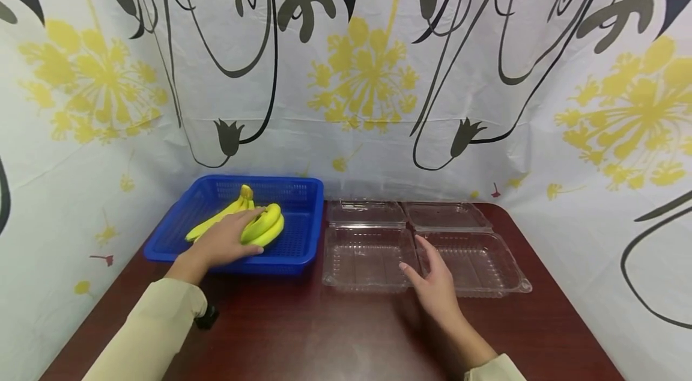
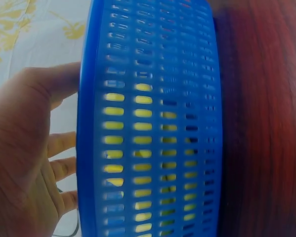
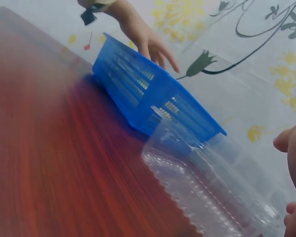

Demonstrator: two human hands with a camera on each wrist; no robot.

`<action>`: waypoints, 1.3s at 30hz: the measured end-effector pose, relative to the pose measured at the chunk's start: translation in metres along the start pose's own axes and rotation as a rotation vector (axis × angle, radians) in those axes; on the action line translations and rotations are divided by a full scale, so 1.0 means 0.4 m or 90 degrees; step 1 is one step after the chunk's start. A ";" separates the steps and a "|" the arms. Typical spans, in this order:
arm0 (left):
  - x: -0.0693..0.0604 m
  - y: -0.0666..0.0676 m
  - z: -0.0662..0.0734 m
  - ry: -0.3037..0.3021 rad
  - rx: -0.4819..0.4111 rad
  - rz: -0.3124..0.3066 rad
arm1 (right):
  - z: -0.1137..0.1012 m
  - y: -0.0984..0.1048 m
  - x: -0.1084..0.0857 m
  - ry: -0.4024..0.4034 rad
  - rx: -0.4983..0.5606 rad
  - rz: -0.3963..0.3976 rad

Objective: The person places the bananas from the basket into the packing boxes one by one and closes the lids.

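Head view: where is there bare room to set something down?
The widest bare patch is the red tabletop between left sleeve and right hand, bordered behind by the blue plastic basket and clear clamshell containers. A strip inside the basket, right of the bananas, is bare. Crowded: the bananas, under the left hand, and where basket and containers nearly meet.

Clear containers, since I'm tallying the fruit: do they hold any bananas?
No, the bananas lie in the blue basket, and only bare plastic shows inside the clear containers.
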State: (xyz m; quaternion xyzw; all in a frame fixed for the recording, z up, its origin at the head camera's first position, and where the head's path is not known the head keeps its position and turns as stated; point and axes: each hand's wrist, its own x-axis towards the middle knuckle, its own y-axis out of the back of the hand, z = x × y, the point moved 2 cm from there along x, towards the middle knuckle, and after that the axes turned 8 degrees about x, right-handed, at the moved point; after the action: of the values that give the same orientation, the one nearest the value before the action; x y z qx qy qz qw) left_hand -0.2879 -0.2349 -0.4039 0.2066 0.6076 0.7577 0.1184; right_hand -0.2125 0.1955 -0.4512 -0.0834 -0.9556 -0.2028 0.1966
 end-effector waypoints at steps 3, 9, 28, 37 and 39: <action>0.013 -0.008 0.005 0.009 -0.012 -0.007 | -0.001 -0.017 -0.011 -0.017 0.019 0.006; 0.038 -0.022 0.014 0.029 -0.025 -0.017 | -0.004 -0.043 -0.034 -0.005 0.020 0.022; 0.068 -0.060 0.002 0.104 -0.044 -0.073 | 0.018 -0.086 -0.057 0.053 -0.051 0.040; 0.073 -0.065 -0.004 0.127 -0.002 -0.022 | 0.019 -0.095 -0.058 0.041 -0.077 0.049; 0.073 -0.064 -0.001 0.130 -0.003 -0.015 | 0.023 -0.095 -0.059 0.043 -0.081 0.052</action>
State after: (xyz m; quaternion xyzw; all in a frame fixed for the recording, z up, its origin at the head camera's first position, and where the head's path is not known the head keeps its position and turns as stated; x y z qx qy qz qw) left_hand -0.3159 -0.2168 -0.4238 0.1210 0.6169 0.7750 0.0650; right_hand -0.2031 0.1631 -0.4820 -0.1280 -0.9295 -0.2578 0.2308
